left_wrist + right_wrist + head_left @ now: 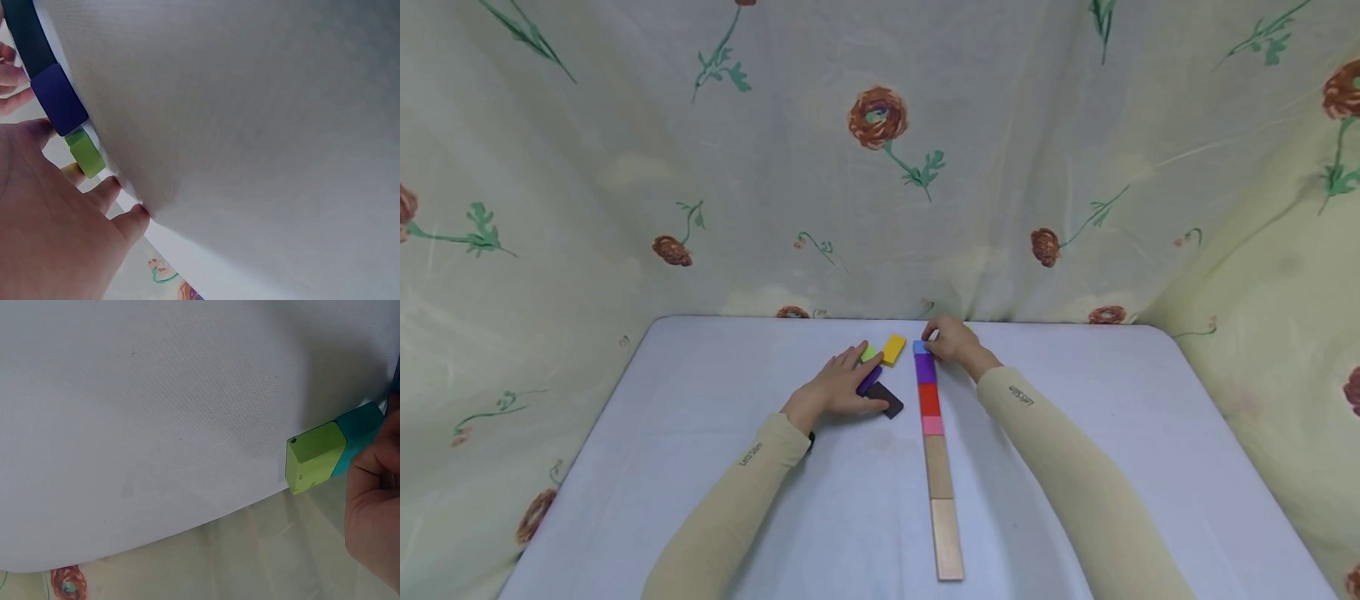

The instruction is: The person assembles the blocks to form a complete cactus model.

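Across the white tabletop (722,375), a straight row of blocks runs from the near side toward the far edge: a pale plank (947,542) nearest, then a tan plank (937,467), a pink block (932,426), a red block (928,400), a purple block (926,368) and a blue block (920,347) at the far end. They lie end to end, flat and touching. At that far end is the right hand (955,340), its fingers bent, thumb and index finger close together at the blue block; whether they pinch it cannot be told. Just beside this hand, the right wrist view shows a teal block (359,428) touching a right green block (315,453), the two in line near the table edge, with the hand partly covering the teal one. Left of the row, the left hand (837,387) is spread wide, palm down, over a loose group. Its thumb lies over a dark block (891,404), and a violet block (869,380) sits between thumb and index finger. A left green block (870,353) shows between the fingers, and a yellow block (892,350) lies tilted just beyond the index fingertip. Both arms wear beige sleeves (1075,467). Behind the tabletop hangs a pale curtain (1000,167) printed with rust-coloured flowers and green stems.
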`<state>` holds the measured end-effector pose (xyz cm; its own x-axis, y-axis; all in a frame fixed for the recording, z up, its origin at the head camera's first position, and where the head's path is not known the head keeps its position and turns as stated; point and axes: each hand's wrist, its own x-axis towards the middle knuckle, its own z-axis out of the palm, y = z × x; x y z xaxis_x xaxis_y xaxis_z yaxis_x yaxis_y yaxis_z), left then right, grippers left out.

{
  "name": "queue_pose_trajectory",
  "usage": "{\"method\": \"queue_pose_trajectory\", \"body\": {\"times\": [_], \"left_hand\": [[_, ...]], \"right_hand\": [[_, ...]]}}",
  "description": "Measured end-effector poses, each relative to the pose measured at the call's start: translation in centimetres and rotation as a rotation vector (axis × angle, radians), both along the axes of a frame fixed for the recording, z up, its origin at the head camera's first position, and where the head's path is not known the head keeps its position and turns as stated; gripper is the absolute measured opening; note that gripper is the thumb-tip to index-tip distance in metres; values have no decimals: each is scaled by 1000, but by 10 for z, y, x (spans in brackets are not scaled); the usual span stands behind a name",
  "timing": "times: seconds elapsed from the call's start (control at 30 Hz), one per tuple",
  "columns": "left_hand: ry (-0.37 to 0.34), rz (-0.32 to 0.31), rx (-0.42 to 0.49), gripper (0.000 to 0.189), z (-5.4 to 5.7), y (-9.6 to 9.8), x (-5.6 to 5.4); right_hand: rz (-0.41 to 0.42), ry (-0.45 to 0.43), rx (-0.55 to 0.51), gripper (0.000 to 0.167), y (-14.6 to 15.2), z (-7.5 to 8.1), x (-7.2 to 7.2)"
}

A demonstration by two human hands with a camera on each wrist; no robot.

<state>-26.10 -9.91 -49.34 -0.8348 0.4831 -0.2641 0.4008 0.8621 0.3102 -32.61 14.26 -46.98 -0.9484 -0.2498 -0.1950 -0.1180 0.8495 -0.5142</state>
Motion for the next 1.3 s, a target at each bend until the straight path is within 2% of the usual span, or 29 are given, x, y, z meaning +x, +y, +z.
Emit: {"method": "queue_pose_trajectory", "body": {"times": [0.77,0.87,0.97,1.03,1.13,1.23,1.3], "left_hand": [[-20,10,17,95,1,-1,-1],[-4,21,50,95,2,-2,-1],[85,22,81,91,9,0,2],[179,11,88,84,18,6,12],[291,-34,106,68,35,23,43],[317,-112,136,59,43,43,85],[305,-164,145,61,41,55,109]], "right_hand": [[7,3,16,21,-1,-2,0],[9,2,17,22,-1,-2,-1],[3,-11,13,22,-1,-2,-1],[-2,-24,5,23,-1,-2,-2],[11,-20,-3,22,1,-4,-3],[45,-3,-20,23,4,-5,-3],[59,8,-29,23,6,-5,-3]]}}
